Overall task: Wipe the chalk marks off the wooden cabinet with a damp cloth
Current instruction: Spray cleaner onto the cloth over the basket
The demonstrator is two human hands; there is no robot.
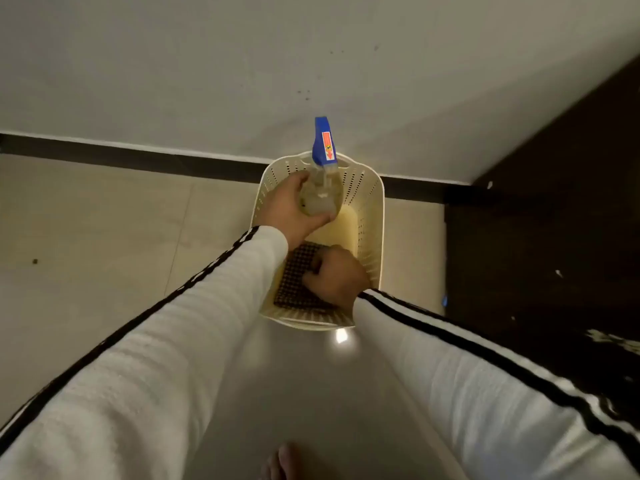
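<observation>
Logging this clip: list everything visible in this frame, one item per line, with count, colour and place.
Basket: one, cream, perforated plastic, on the floor against the wall.
Spray bottle: one, clear body with blue trigger head, held over the basket's far end.
Cloth: one, dark waffle-textured, lying in the basket's near end.
Cabinet: one, dark wood with pale specks, at right.
Floor: pale tiles.
Skirting: one dark strip along the wall's base.
Wall: off-white, a few dark spots.
Left hand: gripping the bottle; white sleeve with black stripes.
Right hand: closed on the cloth; matching sleeve.
Foot: one, bare, bottom edge.
</observation>
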